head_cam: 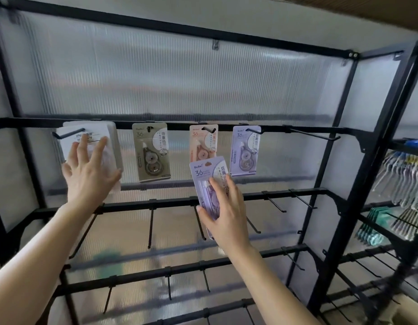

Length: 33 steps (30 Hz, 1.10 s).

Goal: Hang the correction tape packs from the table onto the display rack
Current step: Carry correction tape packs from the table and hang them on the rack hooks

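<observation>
Fingers (216, 186) of right hand (226, 212) across purple pack (204, 171), thumb at edge

Top hooks of the black metal rack (341, 118) hold a white card pack (113, 146), olive pack (151, 152), peach pack (203, 141) and lilac pack (245, 151), leaving only the far-right black wire hook (313, 135) free (a hand-held lilac pack (204, 171) overlaps the peach one), while bare lower prongs (151, 227) jut outward.

Right hand (226, 212) grips purple pack (206, 170); left hand (90, 174) touches hung white packs (68, 137).
</observation>
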Each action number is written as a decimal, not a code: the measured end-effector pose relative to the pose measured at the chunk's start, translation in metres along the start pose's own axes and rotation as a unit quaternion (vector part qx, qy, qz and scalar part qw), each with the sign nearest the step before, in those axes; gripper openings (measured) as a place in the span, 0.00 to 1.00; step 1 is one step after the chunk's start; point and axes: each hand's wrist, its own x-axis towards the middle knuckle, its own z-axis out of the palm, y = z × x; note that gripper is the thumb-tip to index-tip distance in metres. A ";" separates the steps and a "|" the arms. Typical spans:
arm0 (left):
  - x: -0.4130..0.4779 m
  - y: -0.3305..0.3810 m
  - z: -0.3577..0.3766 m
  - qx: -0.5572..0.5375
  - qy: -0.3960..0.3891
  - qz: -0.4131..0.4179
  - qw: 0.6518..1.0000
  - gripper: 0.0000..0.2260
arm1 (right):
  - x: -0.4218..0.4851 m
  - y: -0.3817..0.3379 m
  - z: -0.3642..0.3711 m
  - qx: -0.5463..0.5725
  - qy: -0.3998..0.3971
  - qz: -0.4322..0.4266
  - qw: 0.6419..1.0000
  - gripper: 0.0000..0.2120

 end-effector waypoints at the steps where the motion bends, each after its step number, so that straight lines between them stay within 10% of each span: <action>1: 0.004 -0.001 0.002 0.003 -0.003 0.001 1.000 0.36 | 0.001 0.003 -0.002 -0.005 0.001 0.001 1.000 0.29; 15: -0.020 0.022 0.035 -0.008 0.032 0.032 0.999 0.35 | -0.003 0.029 -0.021 -0.024 0.021 0.050 0.998 0.29; 33: -0.127 0.145 0.103 -0.069 -0.158 0.189 0.967 0.33 | -0.014 0.061 -0.070 -0.044 0.089 0.071 0.993 0.28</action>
